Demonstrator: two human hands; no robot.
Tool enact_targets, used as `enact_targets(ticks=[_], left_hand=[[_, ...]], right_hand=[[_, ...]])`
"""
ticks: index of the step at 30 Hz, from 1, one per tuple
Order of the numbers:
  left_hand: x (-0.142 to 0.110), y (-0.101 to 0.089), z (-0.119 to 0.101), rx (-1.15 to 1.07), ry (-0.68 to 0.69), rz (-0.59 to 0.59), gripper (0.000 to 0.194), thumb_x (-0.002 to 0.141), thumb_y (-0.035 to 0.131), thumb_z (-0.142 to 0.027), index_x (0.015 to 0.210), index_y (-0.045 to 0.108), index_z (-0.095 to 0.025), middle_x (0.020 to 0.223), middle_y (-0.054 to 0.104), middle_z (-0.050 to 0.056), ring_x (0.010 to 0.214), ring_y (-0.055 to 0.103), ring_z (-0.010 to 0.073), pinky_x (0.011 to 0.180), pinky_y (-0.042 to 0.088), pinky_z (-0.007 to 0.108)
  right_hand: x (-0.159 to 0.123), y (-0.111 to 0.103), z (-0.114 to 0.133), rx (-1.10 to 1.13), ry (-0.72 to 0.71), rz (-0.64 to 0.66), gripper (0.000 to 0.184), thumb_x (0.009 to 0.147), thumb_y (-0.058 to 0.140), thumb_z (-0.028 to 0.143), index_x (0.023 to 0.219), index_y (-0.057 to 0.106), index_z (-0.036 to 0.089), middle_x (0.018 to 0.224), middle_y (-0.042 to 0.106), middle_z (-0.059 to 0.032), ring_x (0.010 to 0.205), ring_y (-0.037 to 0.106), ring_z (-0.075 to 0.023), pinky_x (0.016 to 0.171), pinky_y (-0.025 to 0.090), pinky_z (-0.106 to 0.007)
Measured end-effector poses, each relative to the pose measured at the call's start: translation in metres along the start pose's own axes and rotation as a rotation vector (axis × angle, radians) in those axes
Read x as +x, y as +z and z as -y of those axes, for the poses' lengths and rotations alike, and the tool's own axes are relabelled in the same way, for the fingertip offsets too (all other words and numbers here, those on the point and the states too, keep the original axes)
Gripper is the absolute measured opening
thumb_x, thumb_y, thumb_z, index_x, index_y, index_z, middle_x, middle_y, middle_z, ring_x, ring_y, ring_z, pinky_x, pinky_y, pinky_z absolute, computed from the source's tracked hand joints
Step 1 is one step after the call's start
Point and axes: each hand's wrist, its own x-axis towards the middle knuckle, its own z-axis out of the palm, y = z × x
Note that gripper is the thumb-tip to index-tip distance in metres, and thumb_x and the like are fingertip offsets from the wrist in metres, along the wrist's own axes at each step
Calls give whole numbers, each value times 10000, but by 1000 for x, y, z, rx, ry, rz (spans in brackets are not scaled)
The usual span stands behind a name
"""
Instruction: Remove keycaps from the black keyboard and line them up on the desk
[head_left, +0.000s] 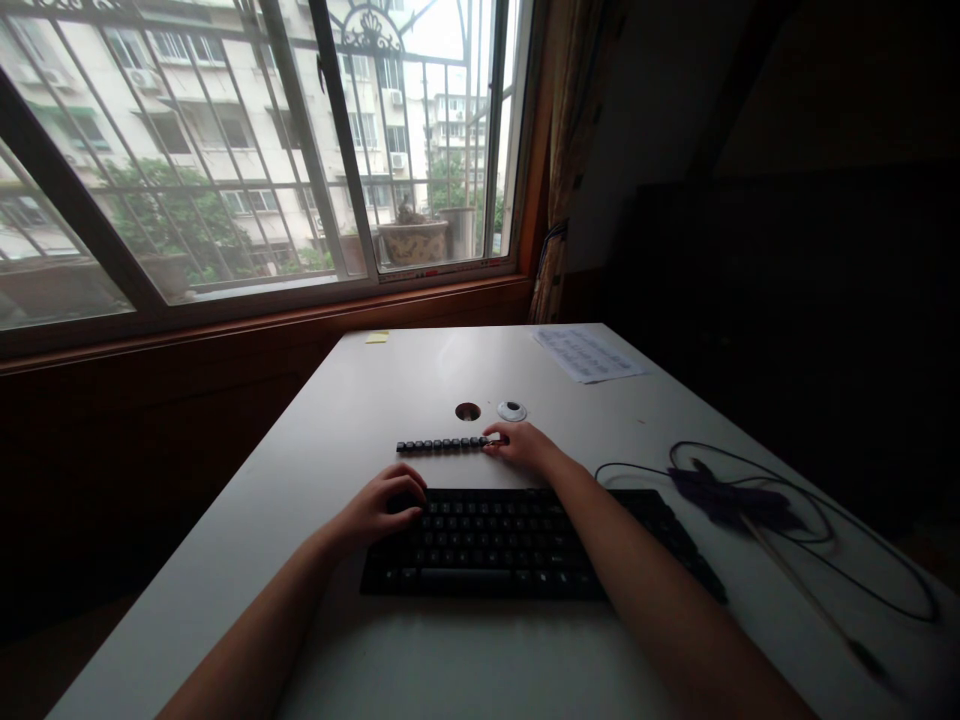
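Note:
A black keyboard (480, 545) lies on the white table in front of me. My left hand (386, 502) is at its upper left corner, fingers bent over the edge and thumb on the keys. Above the keyboard, a straight row of small black keycaps (439, 446) stretches from left to right. At the row's right end is my right hand (521, 447), its thumb and fingertips closed on the last keycap. Those fingertips partly cover that keycap. My right forearm crosses over the right part of the keyboard and hides some keys.
Behind the row are a round hole (468, 412) in the tabletop and a white ring-shaped cover (512, 411). Printed sheets (589, 354) lie far right, a yellow sticky note (377, 337) far left. A black cable (847, 570), a dark cloth (731, 500) and a thin stick (802, 585) lie to the right.

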Motion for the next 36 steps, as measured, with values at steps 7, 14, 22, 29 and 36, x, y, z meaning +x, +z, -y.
enact_targets(ticks=[7,14,22,29,36], left_hand=[[0,0,-1,-7,-7,-2,116,876,620,-276,942,658,-188,1083,593,79,1034,571,216,939,466,354],[0,0,-1,1,1,-8,137,878,619,-301,935,663,-184,1076,600,83,1028,575,219,936,468,357],[-1,0,1,-8,10,-7,175,886,608,-344,934,662,-185,1073,602,87,1020,579,221,931,477,362],[0,0,0,-7,5,-6,178,886,609,-347,938,663,-186,1075,598,83,1028,578,223,940,473,357],[0,-1,1,0,10,4,175,893,602,-342,938,661,-184,1075,597,84,1034,576,220,950,470,360]], right_hand=[[1,0,-5,33,-44,-40,348,783,718,357,1105,706,224,810,718,-35,732,662,-162,708,470,-252],[-7,-27,4,10,-136,-240,223,830,650,364,969,734,212,679,653,1,614,583,-132,637,424,-240],[-61,-67,43,156,-123,-372,497,978,350,528,855,679,176,638,603,-12,610,561,-146,647,434,-257],[-97,-65,65,182,34,-457,582,974,293,583,750,654,185,652,558,-19,626,556,-155,648,425,-263],[-104,-53,64,91,22,-469,542,981,325,536,666,608,197,528,525,10,540,541,-149,586,370,-253]])
